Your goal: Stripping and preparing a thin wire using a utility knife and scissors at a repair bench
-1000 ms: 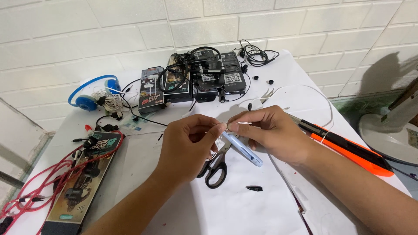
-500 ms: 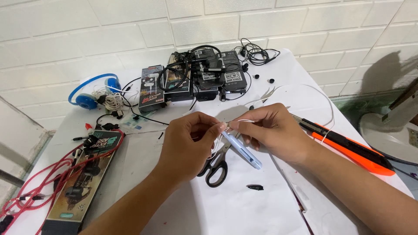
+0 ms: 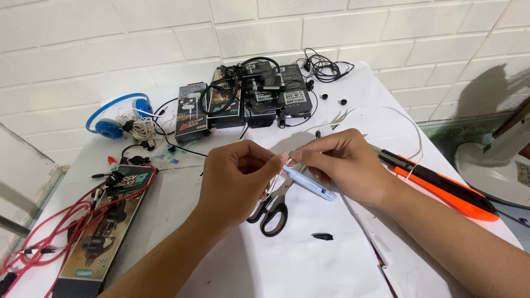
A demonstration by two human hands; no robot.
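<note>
Background: a wall of white glazed tiles [image 3: 342, 33] runs behind the work area; a pale fan base [image 3: 491, 165] stands off to the right.
Surface: a desk covered in white sheeting [image 3: 309, 265], crowded along its far edge and left side.
Long box: a flat dark printed retail box [image 3: 105, 226] lies at the left, with a red braided cable [image 3: 38, 243] looped beside it.
Cutter: an orange and black utility knife [image 3: 441, 187] rests on the desk just right of the right forearm.
Far packs: a row of small black earphone boxes [image 3: 248, 99] with black wires over them, well apart from the hands.
Headphones: a blue and white headband set [image 3: 118, 113] near the wall at the left.
Scissors: black-handled steel scissors [image 3: 273, 207] lie under the hands, on the desk.
Left hand [image 3: 234, 182]: raised over the desk, fingers pinched narrow on one end of the wire.
Right hand [image 3: 345, 165]: fingers pinched on the other end of the wire, with a pale blue pen-shaped plastic tool [image 3: 309, 185] tucked below them.
Wire: a thin white earphone wire [image 3: 287, 161] spans the small gap between both pinches, above the scissors.
Handling: the wire looks very light, limp and easily snapped; I judge it best held close to the worked end, between fingertip pads.
Scrap: a small black plastic piece [image 3: 323, 237] lies alone near the front.
</note>
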